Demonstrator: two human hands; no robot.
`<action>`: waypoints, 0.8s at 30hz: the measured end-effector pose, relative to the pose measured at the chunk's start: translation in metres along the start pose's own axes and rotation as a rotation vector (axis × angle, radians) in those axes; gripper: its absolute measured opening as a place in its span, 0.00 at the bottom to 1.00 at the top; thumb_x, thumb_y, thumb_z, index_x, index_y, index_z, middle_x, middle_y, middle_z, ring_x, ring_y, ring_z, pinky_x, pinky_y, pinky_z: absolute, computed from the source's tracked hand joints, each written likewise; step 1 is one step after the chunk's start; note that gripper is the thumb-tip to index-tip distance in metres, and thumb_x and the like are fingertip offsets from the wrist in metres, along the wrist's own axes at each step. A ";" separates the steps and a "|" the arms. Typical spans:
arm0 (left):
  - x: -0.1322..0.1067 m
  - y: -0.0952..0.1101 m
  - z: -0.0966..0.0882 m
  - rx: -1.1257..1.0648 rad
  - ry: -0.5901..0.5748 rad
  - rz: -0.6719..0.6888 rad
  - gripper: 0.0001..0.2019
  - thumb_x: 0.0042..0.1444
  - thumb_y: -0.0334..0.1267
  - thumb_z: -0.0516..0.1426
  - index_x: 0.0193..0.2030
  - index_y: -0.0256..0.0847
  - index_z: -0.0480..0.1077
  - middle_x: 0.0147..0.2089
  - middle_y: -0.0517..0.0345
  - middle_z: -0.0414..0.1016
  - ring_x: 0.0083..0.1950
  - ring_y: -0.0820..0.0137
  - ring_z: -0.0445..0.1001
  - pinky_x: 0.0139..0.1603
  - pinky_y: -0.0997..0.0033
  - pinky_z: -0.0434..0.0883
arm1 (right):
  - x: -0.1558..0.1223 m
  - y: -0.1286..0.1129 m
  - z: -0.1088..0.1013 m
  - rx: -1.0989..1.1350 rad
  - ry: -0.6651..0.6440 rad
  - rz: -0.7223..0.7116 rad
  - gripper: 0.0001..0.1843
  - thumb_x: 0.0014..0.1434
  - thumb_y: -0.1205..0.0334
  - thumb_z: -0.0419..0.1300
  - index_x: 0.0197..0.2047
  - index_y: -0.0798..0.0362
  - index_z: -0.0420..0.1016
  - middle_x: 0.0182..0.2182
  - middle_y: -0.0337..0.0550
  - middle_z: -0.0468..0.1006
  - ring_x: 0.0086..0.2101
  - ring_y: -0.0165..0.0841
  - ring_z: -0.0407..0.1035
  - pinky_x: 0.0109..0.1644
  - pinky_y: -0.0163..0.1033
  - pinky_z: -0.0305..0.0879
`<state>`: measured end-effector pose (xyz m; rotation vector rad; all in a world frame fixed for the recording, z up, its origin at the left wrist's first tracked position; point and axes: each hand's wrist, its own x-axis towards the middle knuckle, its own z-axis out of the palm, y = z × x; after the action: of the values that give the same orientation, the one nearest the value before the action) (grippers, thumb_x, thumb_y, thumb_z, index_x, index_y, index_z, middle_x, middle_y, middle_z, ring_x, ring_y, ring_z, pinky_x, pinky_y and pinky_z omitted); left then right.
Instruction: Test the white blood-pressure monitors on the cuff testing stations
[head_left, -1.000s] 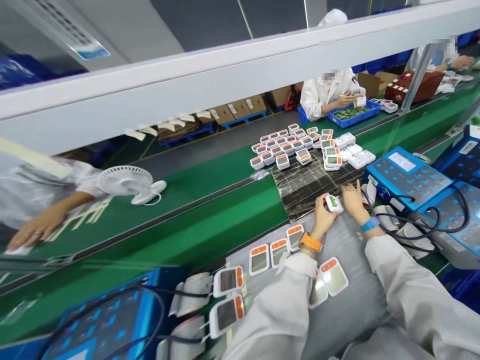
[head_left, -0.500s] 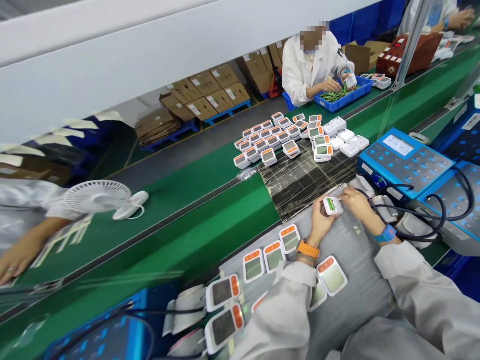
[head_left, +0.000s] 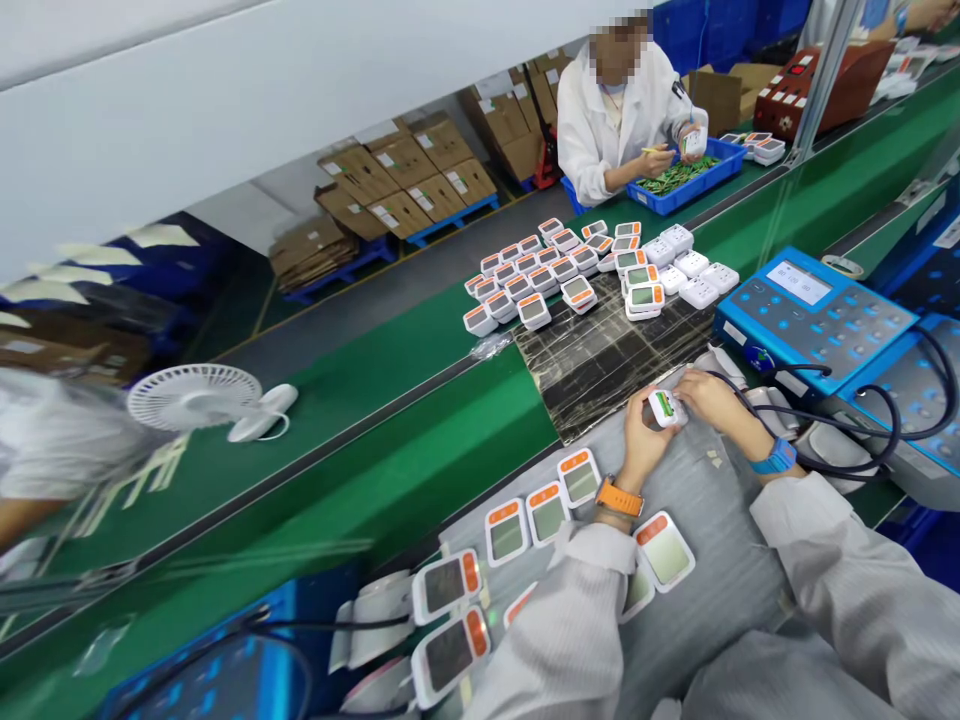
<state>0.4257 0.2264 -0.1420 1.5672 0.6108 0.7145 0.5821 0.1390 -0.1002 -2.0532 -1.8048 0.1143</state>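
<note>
A white blood pressure monitor [head_left: 657, 412] is tilted in my left hand [head_left: 642, 445], its battery bay uncovered and green batteries showing. Bent fingers of my right hand [head_left: 712, 402] meet the monitor's right end; whatever they pinch is hidden. Below my hands, on the grey mat [head_left: 724, 530], lies a monitor with orange buttons [head_left: 664, 553], overlapping another that my left sleeve partly covers. Several more monitors [head_left: 506, 532] lie left of my left wrist. Two dark-screened monitors [head_left: 450, 655] sit further left beside cuffs [head_left: 381, 605].
Blue testers with black hoses stand at right [head_left: 814, 315] and lower left [head_left: 225, 650]. Many monitors [head_left: 532, 310] cluster beyond a dark board [head_left: 600, 370]. Across the green bench, a co-worker [head_left: 600, 130] holds a monitor over a blue tray [head_left: 697, 190]. A white fan [head_left: 195, 395] stands left.
My hands keep nearly the same place, with the monitor turned slightly. The co-worker opposite has raised a monitor. The other person's arm at left has drawn back toward the edge.
</note>
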 end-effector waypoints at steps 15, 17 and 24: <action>-0.003 0.001 0.003 0.017 0.044 -0.026 0.37 0.38 0.25 0.71 0.57 0.44 0.69 0.64 0.47 0.69 0.65 0.55 0.71 0.57 0.58 0.76 | -0.021 0.007 0.000 -0.029 0.084 -0.072 0.14 0.63 0.74 0.55 0.45 0.54 0.80 0.48 0.52 0.82 0.54 0.43 0.74 0.72 0.59 0.55; -0.003 0.000 0.001 -0.011 0.041 -0.039 0.37 0.38 0.25 0.71 0.57 0.44 0.69 0.64 0.47 0.69 0.65 0.55 0.71 0.58 0.57 0.76 | -0.022 0.006 -0.001 -0.061 0.059 -0.077 0.13 0.65 0.74 0.54 0.42 0.54 0.80 0.47 0.51 0.82 0.52 0.41 0.74 0.72 0.57 0.54; -0.003 -0.001 0.001 0.025 0.048 -0.037 0.37 0.38 0.25 0.71 0.57 0.46 0.68 0.64 0.48 0.70 0.64 0.56 0.72 0.58 0.57 0.76 | -0.018 -0.004 -0.007 -0.166 0.022 -0.045 0.11 0.68 0.70 0.55 0.41 0.54 0.79 0.42 0.49 0.80 0.47 0.40 0.72 0.72 0.52 0.52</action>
<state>0.4245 0.2231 -0.1434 1.5613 0.6846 0.7207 0.5781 0.1207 -0.0960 -2.1135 -1.9030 -0.0724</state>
